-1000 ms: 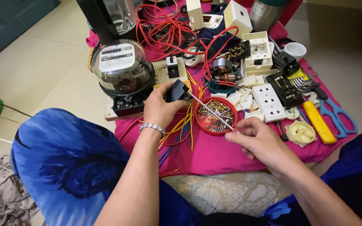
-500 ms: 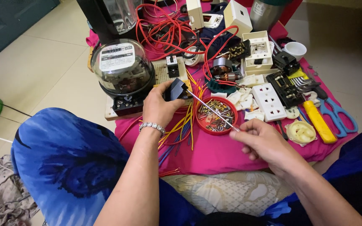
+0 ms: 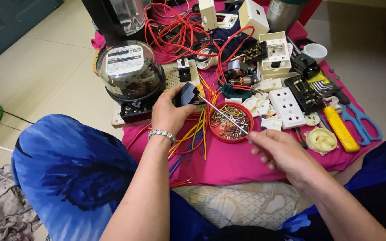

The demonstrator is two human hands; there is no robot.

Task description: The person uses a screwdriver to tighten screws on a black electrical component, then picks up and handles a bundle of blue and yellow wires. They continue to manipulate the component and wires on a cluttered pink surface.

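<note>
My left hand (image 3: 169,114), with a beaded bracelet on the wrist, grips a small black electrical part (image 3: 187,94) over the pink cloth (image 3: 228,163). My right hand (image 3: 279,152) holds the handle end of a thin metal screwdriver (image 3: 223,114), and its tip sits against the black part. The shaft crosses above a red round dish of small screws and metal bits (image 3: 228,122). Yellow, red and blue wires (image 3: 192,134) trail under my left hand.
A glass-domed electricity meter (image 3: 130,76) stands on a board at the left. Red cables (image 3: 179,31), white sockets (image 3: 287,107), switch boxes, a white cup (image 3: 314,51), a yellow-handled tool (image 3: 339,129) and blue scissors (image 3: 362,122) crowd the cloth. Tiled floor lies beyond.
My right hand has shifted slightly along the screwdriver handle. My left hand and the black part stay in place.
</note>
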